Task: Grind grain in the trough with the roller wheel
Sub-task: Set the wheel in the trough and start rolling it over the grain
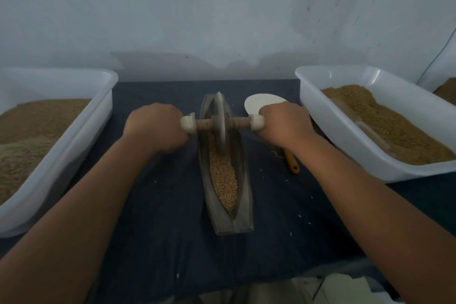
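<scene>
Your left hand (154, 127) and right hand (283, 124) each grip an axle end of the roller wheel (220, 122), upright in the trough (243, 205) above the grain (223, 175).

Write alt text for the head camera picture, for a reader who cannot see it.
The left hand and right hand grip the handles of a roller wheel standing in a narrow trough of grain on a dark cloth. A left tub and a right tub, both white, hold more grain; a white disc lies nearby.
</scene>
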The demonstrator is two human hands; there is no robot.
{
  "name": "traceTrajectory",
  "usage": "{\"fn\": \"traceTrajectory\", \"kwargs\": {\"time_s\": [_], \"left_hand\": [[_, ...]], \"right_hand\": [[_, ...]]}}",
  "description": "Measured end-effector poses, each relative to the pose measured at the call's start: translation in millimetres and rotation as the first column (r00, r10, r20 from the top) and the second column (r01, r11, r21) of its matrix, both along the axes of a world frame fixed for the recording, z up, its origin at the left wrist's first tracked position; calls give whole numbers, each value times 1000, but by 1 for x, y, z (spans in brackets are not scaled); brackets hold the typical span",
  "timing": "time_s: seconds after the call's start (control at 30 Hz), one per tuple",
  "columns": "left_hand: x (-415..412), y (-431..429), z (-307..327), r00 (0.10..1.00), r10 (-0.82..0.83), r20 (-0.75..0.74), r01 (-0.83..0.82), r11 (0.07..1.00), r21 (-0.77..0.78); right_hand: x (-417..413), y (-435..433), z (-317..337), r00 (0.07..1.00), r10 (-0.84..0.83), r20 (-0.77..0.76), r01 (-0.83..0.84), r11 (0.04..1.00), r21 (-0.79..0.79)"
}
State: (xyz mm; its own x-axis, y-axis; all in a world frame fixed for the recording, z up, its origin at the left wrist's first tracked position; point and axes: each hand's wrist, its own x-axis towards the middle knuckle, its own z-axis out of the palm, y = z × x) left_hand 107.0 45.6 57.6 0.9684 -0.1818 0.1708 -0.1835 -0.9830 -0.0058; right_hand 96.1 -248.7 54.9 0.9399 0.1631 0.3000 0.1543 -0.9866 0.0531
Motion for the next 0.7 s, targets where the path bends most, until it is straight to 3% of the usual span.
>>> {"fn": "traceTrajectory", "kwargs": {"time_s": [0.2, 0.27, 0.33, 0.43, 0.5, 0.57, 0.7], "left_hand": [[-50, 14, 7, 967, -191, -171, 204, 977, 58], [-62, 18, 3, 962, -234, -144, 249, 964, 98], [-59, 18, -5, 978, -195, -72, 202, 973, 111], [-30, 10, -8, 998, -67, -13, 68, 997, 47], [-11, 3, -9, 1000, 7, 16, -7, 1000, 12], [-3, -1, -11, 998, 50, 34, -49, 998, -37], [-29, 5, -12, 999, 6, -53, -8, 999, -38]], "right_hand": [[-59, -18, 8, 937, 57, -344, -60, 998, 2], [-75, -23, 12, 904, 94, -418, -79, 996, 52], [-75, -21, 6, 934, 87, -348, -82, 996, 30], [-44, -8, -4, 997, 16, -82, -20, 999, -48], [-15, -1, -1, 1000, 2, 16, -1, 999, -48], [8, 4, 10, 999, 6, 37, -3, 997, -72], [-3, 5, 22, 994, 38, -100, -47, 995, -91]]}}
